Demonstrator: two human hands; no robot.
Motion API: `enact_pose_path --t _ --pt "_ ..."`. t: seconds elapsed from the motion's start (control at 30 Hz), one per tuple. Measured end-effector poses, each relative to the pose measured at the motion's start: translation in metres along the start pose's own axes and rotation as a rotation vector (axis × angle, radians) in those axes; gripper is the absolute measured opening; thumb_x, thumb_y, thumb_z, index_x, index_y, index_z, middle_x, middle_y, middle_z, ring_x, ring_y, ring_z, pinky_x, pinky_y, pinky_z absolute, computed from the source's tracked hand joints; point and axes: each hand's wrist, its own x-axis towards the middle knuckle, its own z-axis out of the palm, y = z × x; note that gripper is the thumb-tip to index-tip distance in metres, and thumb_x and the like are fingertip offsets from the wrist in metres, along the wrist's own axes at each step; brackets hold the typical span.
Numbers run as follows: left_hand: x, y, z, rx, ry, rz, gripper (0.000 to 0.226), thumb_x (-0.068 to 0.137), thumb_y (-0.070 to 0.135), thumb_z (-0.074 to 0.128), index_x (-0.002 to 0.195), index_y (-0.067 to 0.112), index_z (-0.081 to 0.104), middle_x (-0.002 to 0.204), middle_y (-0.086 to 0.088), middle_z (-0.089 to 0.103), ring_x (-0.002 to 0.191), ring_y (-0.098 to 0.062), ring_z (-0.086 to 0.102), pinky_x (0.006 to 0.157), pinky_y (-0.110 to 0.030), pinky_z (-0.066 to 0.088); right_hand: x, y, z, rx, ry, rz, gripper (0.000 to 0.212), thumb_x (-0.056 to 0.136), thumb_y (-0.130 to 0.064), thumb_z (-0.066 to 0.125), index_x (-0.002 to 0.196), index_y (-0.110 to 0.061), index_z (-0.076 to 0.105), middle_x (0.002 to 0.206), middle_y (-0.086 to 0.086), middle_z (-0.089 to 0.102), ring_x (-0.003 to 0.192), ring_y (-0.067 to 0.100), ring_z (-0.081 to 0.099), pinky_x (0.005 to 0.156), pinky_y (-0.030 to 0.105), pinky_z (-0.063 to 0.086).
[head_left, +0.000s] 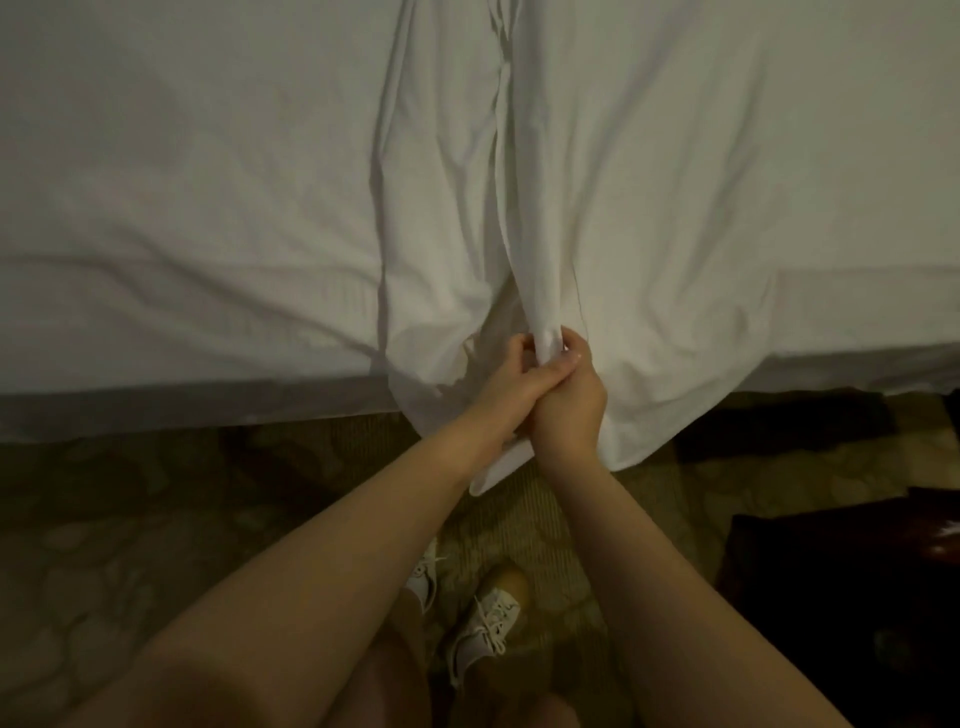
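Patterned carpet (130, 519) underfoot; white sneakers (483, 629); dark furniture (841, 597) right.

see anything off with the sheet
The sheet is bunched: the left hand and right hand grip it at the bed edge, a ridge of folds runs up the middle, and a flap hangs toward the carpet.

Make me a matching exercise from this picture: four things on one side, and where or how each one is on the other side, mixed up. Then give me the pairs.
Things:
1. sheet
2. shoes
3. carpet
4. dark furniture

Places or states:
A. low at the right edge of the view
B. bunched up, gripped by the left hand and the right hand
C. white, laced, on the person's feet
D. patterned, covering the floor

Pairs: 1-B, 2-C, 3-D, 4-A
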Motion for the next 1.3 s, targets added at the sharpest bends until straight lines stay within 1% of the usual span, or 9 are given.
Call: enact_pose_path --t 0.1,0.2,0.33,0.5,0.7,0.87,0.97,1.1,1.3 --pt "-0.020 0.013 0.001 -0.068 0.211 0.115 0.019 0.096 0.020 0.050 0.114 0.014 0.049 0.095 0.002 0.057 0.088 -0.010 0.057 0.073 -0.011 0.049 -0.017 -0.026 -0.001 -0.006 -0.063 -0.105 0.043 0.093 -0.023 0.056 0.133 -0.023 0.041 0.092 -0.017 0.056 0.083 0.004 0.057 0.060 0.000 0.039" --pt "-0.012 0.013 -0.042 -0.094 0.373 0.180 0.018 0.097 0.010 0.044 0.113 0.008 0.052 0.089 -0.002 0.058 0.089 -0.015 0.059 0.068 -0.010 0.049 -0.028 -0.039 0.019 -0.065 -0.372 -0.243 0.063 0.087 -0.010 0.057 0.144 -0.023 0.032 0.124 -0.003 0.057 0.107 0.009 0.057 0.085 0.015 0.047" --pt "0.016 -0.018 -0.100 0.126 0.537 0.025 0.025 0.097 0.011 0.044 0.120 0.002 0.050 0.092 -0.007 0.061 0.080 -0.016 0.058 0.062 -0.018 0.049 -0.023 -0.020 0.048 -0.206 -0.608 -0.265 0.066 0.087 -0.014 0.058 0.147 -0.018 0.030 0.145 0.004 0.042 0.131 0.016 0.039 0.105 0.024 0.032" --pt "0.029 -0.054 -0.115 0.299 0.375 -0.158 0.051 0.090 0.011 0.056 0.136 0.010 0.034 0.131 -0.016 0.048 0.115 -0.033 0.050 0.097 -0.046 0.045 -0.010 0.057 0.025 -0.350 -0.396 -0.188 0.061 0.089 -0.029 0.059 0.144 -0.022 0.032 0.141 -0.001 0.043 0.129 0.018 0.041 0.107 0.038 0.037" --pt "0.026 -0.096 -0.096 0.551 0.424 -0.179 0.088 0.082 0.019 0.069 0.146 0.011 0.009 0.146 -0.015 0.024 0.132 -0.033 0.031 0.103 -0.038 0.033 0.001 0.121 -0.030 -0.306 -0.210 -0.079 0.069 0.093 -0.038 0.053 0.150 -0.016 0.020 0.154 0.003 0.026 0.140 0.020 0.026 0.115 0.036 0.023" --pt "0.042 -0.097 -0.081 0.177 0.640 -0.145 0.112 0.072 0.026 0.080 0.148 0.011 -0.001 0.153 -0.014 0.018 0.136 -0.035 0.027 0.110 -0.045 0.030 0.031 0.134 -0.084 -0.176 -0.036 0.087 0.079 0.090 -0.037 0.060 0.151 -0.019 0.013 0.157 0.002 0.017 0.142 0.023 0.022 0.113 0.038 0.025" --pt "0.049 -0.095 -0.085 0.068 0.503 -0.120 0.126 0.051 0.045 0.088 0.149 0.011 0.016 0.150 -0.011 0.031 0.134 -0.033 0.034 0.110 -0.047 0.032 0.057 0.140 -0.105 -0.107 -0.008 0.177 0.089 0.087 -0.035 0.065 0.152 -0.021 0.004 0.158 0.003 0.010 0.143 0.026 0.019 0.112 0.039 0.025" --pt "0.045 -0.110 -0.097 0.129 0.418 -0.122 0.084 0.074 0.035 0.076 0.143 0.009 0.034 0.141 -0.008 0.044 0.128 -0.031 0.042 0.106 -0.043 0.036 0.090 0.147 -0.114 0.136 -0.025 0.316 0.106 0.079 -0.027 0.074 0.151 -0.021 -0.002 0.157 0.006 0.014 0.141 0.030 0.023 0.114 0.045 0.025" --pt "0.034 -0.125 -0.114 0.094 0.166 -0.188 0.114 0.029 0.051 0.092 0.129 0.014 0.051 0.127 -0.007 0.059 0.122 -0.029 0.049 0.110 -0.052 0.029 0.123 0.148 -0.122 0.151 0.132 0.278 0.111 0.071 -0.026 0.082 0.152 -0.020 0.007 0.156 0.004 0.015 0.143 0.027 0.019 0.115 0.042 0.020"
